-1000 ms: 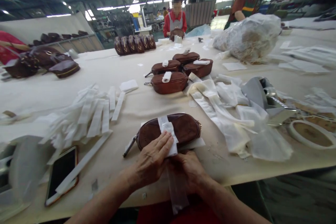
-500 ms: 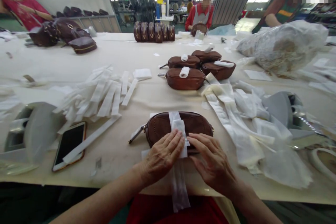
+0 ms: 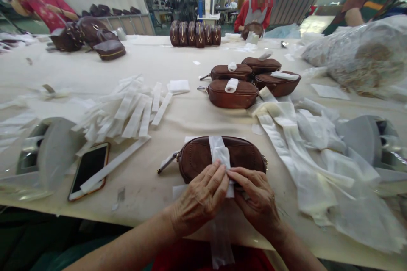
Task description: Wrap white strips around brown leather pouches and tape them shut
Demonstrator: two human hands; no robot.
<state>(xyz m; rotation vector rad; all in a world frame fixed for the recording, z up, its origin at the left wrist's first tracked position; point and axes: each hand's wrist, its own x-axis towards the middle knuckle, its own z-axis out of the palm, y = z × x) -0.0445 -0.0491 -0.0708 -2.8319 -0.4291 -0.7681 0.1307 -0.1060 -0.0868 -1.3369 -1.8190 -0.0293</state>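
A dark brown oval bag point(image 3: 193, 159) lies before me, with a zip pull out to its left and a white paper strip point(image 3: 217, 146) across its middle. Flat on that strip rest the outstretched fingers of my left hand point(image 3: 203, 190). My right hand point(image 3: 254, 190) bends its fingers at the strip's right edge, fingertips on the white paper and thumb underneath, partly hidden. A translucent band point(image 3: 221, 237) hangs from below the bag over the table's front edge.
Loose white strips point(image 3: 127, 114) and a phone point(image 3: 90, 169) lie left; crumpled wrapping point(image 3: 305, 165) lies right. Grey tape dispensers point(image 3: 60, 148) flank both sides. Several brown bags point(image 3: 233, 95) sit ahead, near a plastic-wrapped bundle point(image 3: 356, 55). Co-workers stand across the table.
My right hand has moved left, its fingers now closing in on the strip beside my left fingertips. My left hand stays on the strip. The whole view has shifted slightly.
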